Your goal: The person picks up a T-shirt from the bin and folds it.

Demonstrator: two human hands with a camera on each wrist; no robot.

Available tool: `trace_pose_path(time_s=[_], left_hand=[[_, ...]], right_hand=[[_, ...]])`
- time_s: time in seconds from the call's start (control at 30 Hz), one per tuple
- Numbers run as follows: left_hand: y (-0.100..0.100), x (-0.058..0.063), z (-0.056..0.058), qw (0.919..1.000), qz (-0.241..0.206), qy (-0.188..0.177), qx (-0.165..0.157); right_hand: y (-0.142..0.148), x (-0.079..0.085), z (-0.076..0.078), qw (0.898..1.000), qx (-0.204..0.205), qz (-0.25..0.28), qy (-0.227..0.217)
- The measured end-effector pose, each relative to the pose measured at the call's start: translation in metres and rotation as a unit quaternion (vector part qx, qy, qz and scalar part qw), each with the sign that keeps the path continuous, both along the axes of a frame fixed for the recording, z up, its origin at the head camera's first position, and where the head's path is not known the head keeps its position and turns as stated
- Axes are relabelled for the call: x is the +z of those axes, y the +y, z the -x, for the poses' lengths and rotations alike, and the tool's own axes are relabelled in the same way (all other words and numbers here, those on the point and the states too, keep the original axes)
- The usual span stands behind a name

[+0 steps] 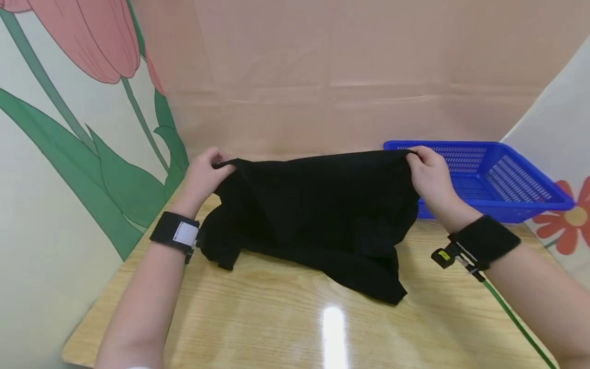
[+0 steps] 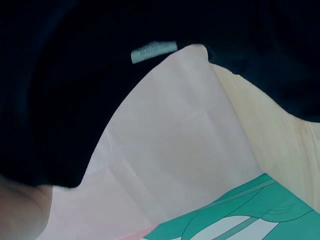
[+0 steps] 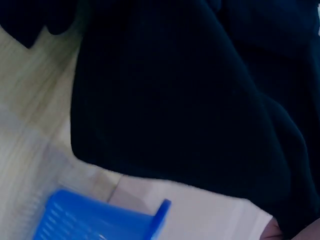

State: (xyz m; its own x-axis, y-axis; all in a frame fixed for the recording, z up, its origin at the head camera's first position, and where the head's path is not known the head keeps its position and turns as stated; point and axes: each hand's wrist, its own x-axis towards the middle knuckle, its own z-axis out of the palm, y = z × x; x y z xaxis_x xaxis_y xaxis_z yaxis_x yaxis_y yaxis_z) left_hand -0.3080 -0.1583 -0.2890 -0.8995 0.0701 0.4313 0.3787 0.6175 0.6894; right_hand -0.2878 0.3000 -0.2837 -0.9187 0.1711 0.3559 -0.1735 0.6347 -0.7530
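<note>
While the black cloth (image 1: 318, 205) is held stretched above the tabletop (image 1: 258, 312), I record its position as left of the blue basket (image 1: 484, 210), its right end overlapping the basket's left part in my line of sight. Left hand (image 1: 207, 174): the grip is pinching the upper edge at the end farther from the basket. Right hand (image 1: 428, 174): the grip is pinching the same edge just in front of the basket's left side, plainly the nearer of the two; contact with the rim cannot be confirmed. Long axis: crosswise from hand to hand, pointing toward the basket and slightly higher at that end. Below each grip the cloth drops in loose folds, the lowest flap lying nearer the person than the basket does. A pale label (image 2: 154, 51) shows near one edge, print unreadable. Limits: the basket crowds the right end; the pinkish backdrop (image 1: 276, 61) rises behind it; the painted wall (image 1: 46, 215) stands on the side away from it. Open room, in my judgement, lies mainly on the basket's near side, toward the tabletop's front edge
</note>
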Motion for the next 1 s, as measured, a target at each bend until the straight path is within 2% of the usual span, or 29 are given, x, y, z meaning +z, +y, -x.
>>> trace_pose_path(time_s=[0.07, 0.13, 0.27, 0.43, 0.63, 0.73, 0.83, 1.0], left_hand=[[-0.003, 0.003, -0.002, 0.9994, -0.002, 0.021, 0.026], [-0.006, 0.007, -0.005, 0.9986, -0.010, 0.027, 0.044], [-0.012, 0.017, -0.012, 0.9962, -0.049, 0.034, 0.064], [-0.019, 0.029, -0.018, 0.9891, -0.099, 0.068, 0.086], [-0.025, 0.039, -0.028, 0.9769, -0.126, 0.125, 0.119], [-0.028, 0.045, -0.035, 0.9727, -0.140, 0.134, 0.128], [-0.031, 0.053, -0.042, 0.9694, -0.154, 0.133, 0.137], [-0.038, 0.065, -0.053, 0.9604, -0.175, 0.151, 0.155]], right_hand=[[0.001, 0.006, 0.000, 1.000, 0.000, -0.023, 0.018], [0.001, 0.014, -0.002, 0.998, -0.001, -0.048, 0.039], [-0.002, 0.030, -0.008, 0.993, 0.004, -0.082, 0.079], [-0.006, 0.048, -0.011, 0.988, 0.029, -0.097, 0.116], [-0.013, 0.064, -0.015, 0.985, 0.035, -0.102, 0.137], [-0.017, 0.070, -0.018, 0.981, 0.036, -0.092, 0.165], [-0.022, 0.076, -0.021, 0.971, 0.039, -0.090, 0.219], [-0.028, 0.079, -0.026, 0.943, 0.041, -0.114, 0.311]])
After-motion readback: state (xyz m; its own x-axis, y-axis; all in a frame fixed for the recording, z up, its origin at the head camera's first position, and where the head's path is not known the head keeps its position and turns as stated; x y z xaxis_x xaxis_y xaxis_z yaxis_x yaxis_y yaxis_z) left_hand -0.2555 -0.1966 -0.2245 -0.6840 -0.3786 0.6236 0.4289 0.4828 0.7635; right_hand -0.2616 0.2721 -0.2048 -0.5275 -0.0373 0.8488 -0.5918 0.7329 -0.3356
